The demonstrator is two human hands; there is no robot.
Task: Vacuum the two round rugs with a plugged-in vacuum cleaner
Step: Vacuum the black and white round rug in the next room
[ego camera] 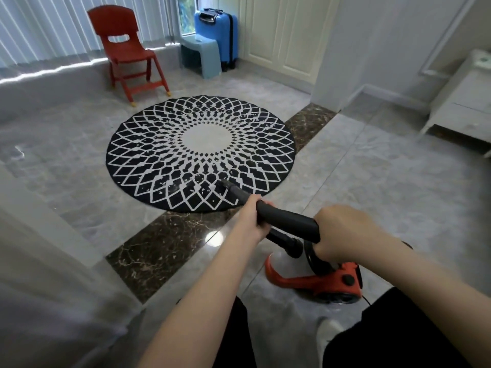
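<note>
Your left hand [253, 217] and right hand [342, 232] both grip the vacuum's black tube [288, 221], whose nozzle [224, 185] rests on the round rug [200, 152].

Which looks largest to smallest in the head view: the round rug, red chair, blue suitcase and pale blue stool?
1. round rug
2. red chair
3. blue suitcase and pale blue stool: too alike to rank, and the stool hides part of the suitcase.
</note>
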